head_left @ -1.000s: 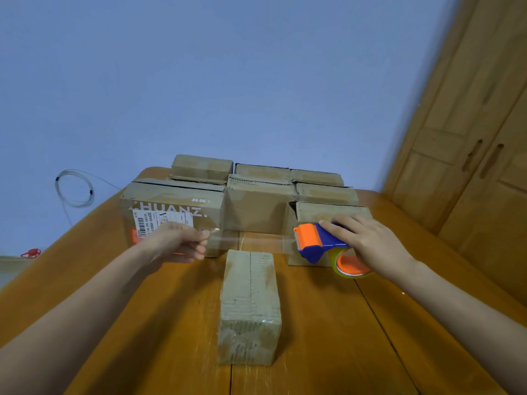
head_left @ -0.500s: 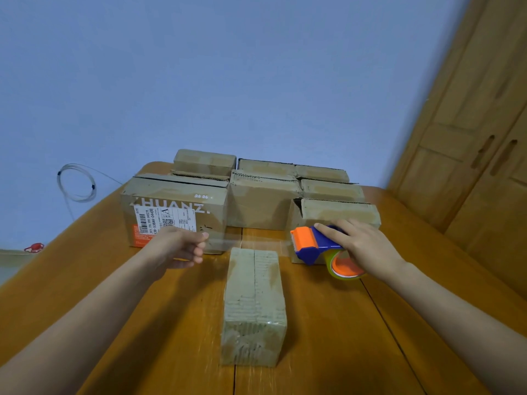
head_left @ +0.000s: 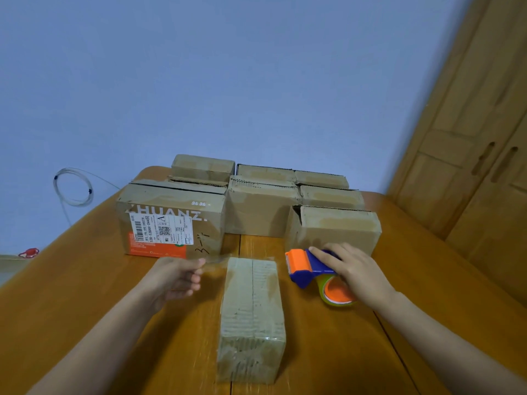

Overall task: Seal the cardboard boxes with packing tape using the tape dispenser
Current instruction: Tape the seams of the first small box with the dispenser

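A small long cardboard box (head_left: 252, 312) lies in the middle of the wooden table (head_left: 85, 280), its top seam running away from me. My right hand (head_left: 356, 269) grips the blue and orange tape dispenser (head_left: 310, 269) just right of the box's far end. A strip of clear tape (head_left: 219, 259) stretches from the dispenser across the far end of the box. My left hand (head_left: 178, 276) pinches the free end of that strip just left of the box.
Several cardboard boxes stand in rows at the back, among them a large labelled box (head_left: 171, 223) at the left and an open-flapped box (head_left: 333, 228) behind the dispenser. A wooden wardrobe (head_left: 470, 138) is at the right. A cable coil (head_left: 72, 186) hangs on the wall.
Both hands have come down and towards me, bringing the stretched tape from in front of the back boxes to the far end of the small box.
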A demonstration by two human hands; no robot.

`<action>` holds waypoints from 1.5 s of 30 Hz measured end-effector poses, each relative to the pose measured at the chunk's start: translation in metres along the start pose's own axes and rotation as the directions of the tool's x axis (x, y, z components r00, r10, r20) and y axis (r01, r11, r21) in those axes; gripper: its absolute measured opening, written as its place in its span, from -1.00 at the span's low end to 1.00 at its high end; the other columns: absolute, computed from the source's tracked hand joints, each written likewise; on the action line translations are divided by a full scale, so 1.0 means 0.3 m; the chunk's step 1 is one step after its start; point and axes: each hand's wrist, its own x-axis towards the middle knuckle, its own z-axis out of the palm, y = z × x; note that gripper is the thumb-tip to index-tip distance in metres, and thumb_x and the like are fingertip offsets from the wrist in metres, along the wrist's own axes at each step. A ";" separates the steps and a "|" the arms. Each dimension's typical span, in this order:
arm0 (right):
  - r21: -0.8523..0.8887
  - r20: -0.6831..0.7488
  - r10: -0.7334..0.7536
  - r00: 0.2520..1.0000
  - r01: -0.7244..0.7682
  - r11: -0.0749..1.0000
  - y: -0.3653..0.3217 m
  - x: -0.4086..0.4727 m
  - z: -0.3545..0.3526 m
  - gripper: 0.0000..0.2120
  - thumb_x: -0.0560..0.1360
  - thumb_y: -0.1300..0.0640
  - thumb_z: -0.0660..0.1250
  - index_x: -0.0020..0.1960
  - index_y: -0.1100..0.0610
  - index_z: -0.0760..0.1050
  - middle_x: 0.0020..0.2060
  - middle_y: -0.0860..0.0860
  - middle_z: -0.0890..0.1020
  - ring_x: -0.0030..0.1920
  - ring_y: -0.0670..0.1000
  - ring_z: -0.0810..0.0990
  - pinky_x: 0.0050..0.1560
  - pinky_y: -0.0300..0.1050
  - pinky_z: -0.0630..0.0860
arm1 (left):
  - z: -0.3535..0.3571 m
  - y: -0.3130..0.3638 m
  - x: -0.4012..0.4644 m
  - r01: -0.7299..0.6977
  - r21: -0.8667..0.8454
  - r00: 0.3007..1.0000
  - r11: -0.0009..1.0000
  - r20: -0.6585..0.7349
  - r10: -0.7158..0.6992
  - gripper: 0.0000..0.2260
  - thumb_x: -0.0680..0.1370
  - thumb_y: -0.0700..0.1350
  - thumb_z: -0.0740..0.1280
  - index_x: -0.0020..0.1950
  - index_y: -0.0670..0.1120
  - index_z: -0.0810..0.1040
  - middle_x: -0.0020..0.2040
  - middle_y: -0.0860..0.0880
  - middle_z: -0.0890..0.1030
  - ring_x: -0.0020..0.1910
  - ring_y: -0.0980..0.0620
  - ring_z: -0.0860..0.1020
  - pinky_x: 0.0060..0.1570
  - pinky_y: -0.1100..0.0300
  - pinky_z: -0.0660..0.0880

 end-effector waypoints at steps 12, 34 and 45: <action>0.086 0.015 0.083 0.996 -0.084 0.993 -0.090 -0.014 0.085 -0.12 0.11 0.28 0.65 0.36 0.08 0.36 0.02 0.06 0.63 -0.06 0.06 0.63 -0.17 -0.11 0.58 | 0.156 -0.094 -0.031 -0.016 0.022 1.000 1.000 0.001 0.016 -0.67 0.59 -0.08 0.30 -0.36 -0.14 0.47 -0.47 -0.02 0.53 -0.47 0.06 0.51 -0.37 0.18 0.49; 0.022 0.162 0.381 0.910 -0.389 0.921 -0.297 -0.037 -0.002 -0.04 -0.14 0.16 0.72 0.25 0.12 0.51 -0.12 0.11 0.62 -0.18 0.09 0.62 -0.31 -0.08 0.56 | 0.180 0.134 -0.147 -0.178 0.565 0.981 0.805 0.038 0.190 -0.60 0.57 0.23 0.20 0.15 -0.08 0.45 0.11 0.00 0.54 0.06 0.01 0.53 0.08 0.11 0.47; 0.033 0.301 0.477 0.826 -0.509 0.860 -0.479 0.007 -0.102 -0.12 -0.07 -0.05 0.69 0.21 0.14 0.56 -0.04 0.10 0.61 -0.13 0.10 0.61 -0.35 -0.10 0.55 | 0.240 0.175 -0.076 -0.121 0.940 0.990 0.318 0.093 0.101 -0.20 0.38 0.39 0.34 0.41 -0.11 0.27 0.36 -0.15 0.40 0.29 -0.14 0.42 0.26 -0.07 0.43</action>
